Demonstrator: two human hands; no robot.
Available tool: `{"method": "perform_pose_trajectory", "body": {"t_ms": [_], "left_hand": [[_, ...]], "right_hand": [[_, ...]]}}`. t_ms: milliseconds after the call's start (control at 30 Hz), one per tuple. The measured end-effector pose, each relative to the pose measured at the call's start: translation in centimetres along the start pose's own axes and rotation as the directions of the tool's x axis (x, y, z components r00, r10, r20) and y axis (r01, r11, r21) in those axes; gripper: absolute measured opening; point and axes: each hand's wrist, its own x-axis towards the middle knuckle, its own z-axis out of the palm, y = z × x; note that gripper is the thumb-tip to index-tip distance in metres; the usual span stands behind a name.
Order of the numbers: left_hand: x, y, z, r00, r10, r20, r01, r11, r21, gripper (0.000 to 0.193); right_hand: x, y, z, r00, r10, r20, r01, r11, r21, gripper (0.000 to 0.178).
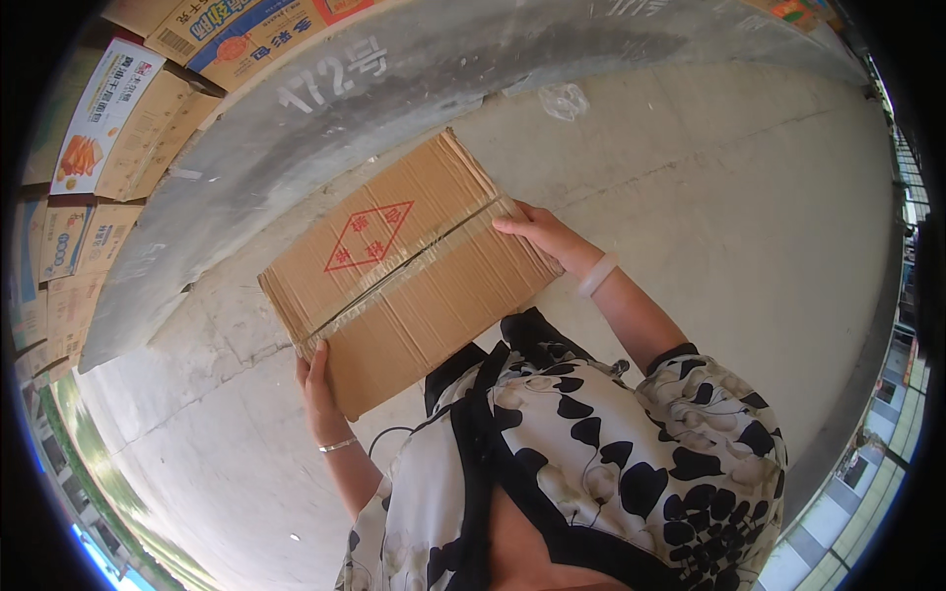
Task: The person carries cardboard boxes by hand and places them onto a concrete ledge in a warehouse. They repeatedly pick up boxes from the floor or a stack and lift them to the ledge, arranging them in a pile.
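A flattened brown cardboard box [443,300] is held in front of me, tilted so its right end sits farther away. A seam with torn clear tape runs along its middle, and a red diamond mark is printed on the far half. My left hand [317,394] grips the near left end, thumb on top and the other fingers mostly hidden at the edge. At the right end, my right hand [542,236] clasps the cardboard, its thumb over the seam and its remaining fingers underneath.
Stacked cardboard cartons [138,128] stand at the left and far left, on a grey concrete ledge [296,89]. A crumpled clear plastic bag [564,100] lies on the concrete floor [729,197] beyond the box. More packages [798,12] show at the far right.
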Motion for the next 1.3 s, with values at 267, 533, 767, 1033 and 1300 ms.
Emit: {"method": "perform_pose_trajectory", "body": {"t_ms": [267,533,767,1033,1300], "left_hand": [[2.8,-0.7,6.5,0.954,-0.097,0.285,0.106,0.994,-0.017,0.055],[3.4,-3.2,7.3,0.928,-0.122,0.352,0.036,0.970,0.242,0.057],[4.7,-6.8,8.1,0.935,-0.209,0.288,0.133,0.956,0.261,0.059],[7.2,-12.1,10.1,0.963,-0.187,0.194,0.139,0.962,0.234,0.059],[12.1,-12.5,13.3,0.974,-0.152,0.167,0.154,0.988,0.005,0.056]], "right_hand": [[-4.6,1.4,-4.2,0.967,0.145,-0.211,-0.113,0.981,0.157,0.073],[-4.6,2.6,-6.3,0.939,0.260,-0.225,-0.243,0.965,0.100,0.072],[-2.1,3.8,-7.6,0.914,0.316,-0.257,-0.327,0.945,-0.001,0.075],[0.9,6.7,-11.1,0.886,0.344,-0.310,-0.367,0.930,-0.017,0.072],[4.3,7.6,-11.8,0.878,0.368,-0.306,-0.370,0.927,0.055,0.067]]}}
